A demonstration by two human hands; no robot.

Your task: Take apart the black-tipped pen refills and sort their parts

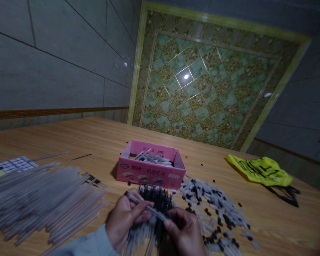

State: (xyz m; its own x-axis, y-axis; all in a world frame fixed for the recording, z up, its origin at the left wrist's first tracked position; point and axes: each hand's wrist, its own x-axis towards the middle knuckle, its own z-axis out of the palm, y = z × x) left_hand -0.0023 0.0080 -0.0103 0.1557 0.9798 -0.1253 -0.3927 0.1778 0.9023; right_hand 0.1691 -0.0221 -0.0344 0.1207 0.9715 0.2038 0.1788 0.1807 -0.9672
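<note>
Low in the middle of the head view, my left hand [124, 218] and my right hand [185, 231] both pinch one clear pen [145, 206] that slants from upper left to lower right between them. Under the hands lies a bundle of black-tipped pen refills [156, 197]. To the right spreads a heap of small clear and black pen parts [216, 209]. A big pile of clear pen tubes [40, 202] lies to the left. Behind the hands stands a pink cardboard box [149, 174] holding several finished pens [154, 158].
The wooden table [96, 138] runs back to a grey tiled wall. A yellow plastic bag [261, 170] with black handles lies at the right. A blue-and-white printed sheet [14, 164] sits at the far left edge. Two loose thin refills [81, 156] lie behind the tube pile.
</note>
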